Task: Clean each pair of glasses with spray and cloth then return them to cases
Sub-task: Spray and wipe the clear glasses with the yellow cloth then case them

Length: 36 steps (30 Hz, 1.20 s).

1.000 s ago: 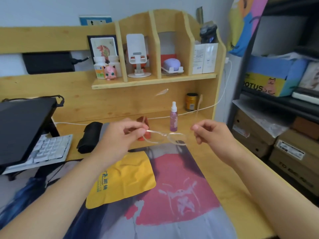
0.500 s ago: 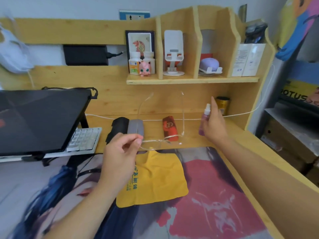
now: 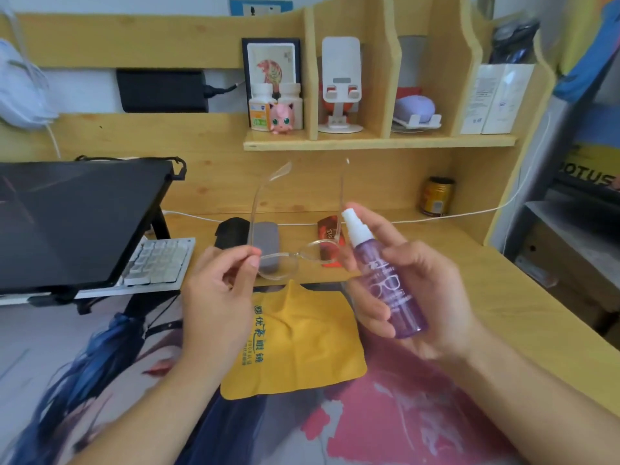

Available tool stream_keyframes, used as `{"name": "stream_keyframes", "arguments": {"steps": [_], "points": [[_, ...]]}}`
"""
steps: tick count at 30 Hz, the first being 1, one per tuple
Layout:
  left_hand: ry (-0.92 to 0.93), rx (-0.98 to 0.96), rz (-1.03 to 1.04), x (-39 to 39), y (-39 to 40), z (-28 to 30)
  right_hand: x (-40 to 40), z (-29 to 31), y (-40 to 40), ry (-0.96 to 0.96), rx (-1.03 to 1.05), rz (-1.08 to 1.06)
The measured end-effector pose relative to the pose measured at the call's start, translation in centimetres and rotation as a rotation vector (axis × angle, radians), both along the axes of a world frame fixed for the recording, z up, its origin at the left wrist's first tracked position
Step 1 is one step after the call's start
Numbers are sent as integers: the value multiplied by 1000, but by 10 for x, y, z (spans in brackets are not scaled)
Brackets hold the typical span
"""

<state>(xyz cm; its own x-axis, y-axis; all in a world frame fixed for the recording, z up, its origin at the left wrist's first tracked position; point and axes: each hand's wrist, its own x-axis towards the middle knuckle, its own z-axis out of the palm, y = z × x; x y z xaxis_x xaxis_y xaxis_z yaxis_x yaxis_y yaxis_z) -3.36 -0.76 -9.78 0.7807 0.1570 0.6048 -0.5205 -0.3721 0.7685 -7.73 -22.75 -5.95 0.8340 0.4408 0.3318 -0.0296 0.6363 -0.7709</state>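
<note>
My left hand (image 3: 219, 290) pinches the clear-framed glasses (image 3: 295, 255) at the left lens corner, holding them above the desk with both temples pointing up and away. My right hand (image 3: 412, 293) grips a purple spray bottle (image 3: 385, 280) with a white nozzle, tilted with its nozzle close to the right lens. A yellow cleaning cloth (image 3: 298, 344) lies flat on the desk mat below the glasses. Three cases stand in a row behind: a black case (image 3: 229, 231), a grey case (image 3: 266, 239) and a red case (image 3: 330, 231), partly hidden by the glasses.
A laptop on a stand (image 3: 77, 219) with a white keyboard (image 3: 157, 260) under it fills the left side. A gold can (image 3: 436, 196) and a white cable (image 3: 469, 214) sit at the back right. A wooden shelf (image 3: 375, 140) holds small items. The printed desk mat (image 3: 385, 414) covers the front.
My right hand has let go of the glasses, picked the spray bottle up from the back of the desk and brought it beside the right lens. My left hand still holds the glasses.
</note>
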Motion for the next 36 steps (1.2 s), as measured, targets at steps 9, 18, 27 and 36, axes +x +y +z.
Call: {"name": "stream_keyframes", "arguments": {"steps": [9, 18, 27, 36], "points": [[-63, 28, 7, 1, 4, 2, -3, -2, 4, 15, -15, 101], [-295, 199, 78, -1, 4, 1, -5, 4, -3, -483, -1309, -997], [-354, 240, 84, 0, 3, 0, -4, -2, 6, -488, -1432, -994], [-358, 259, 74, -2, 2, 0, -3, -1, 5, -501, -1379, -1039]]}}
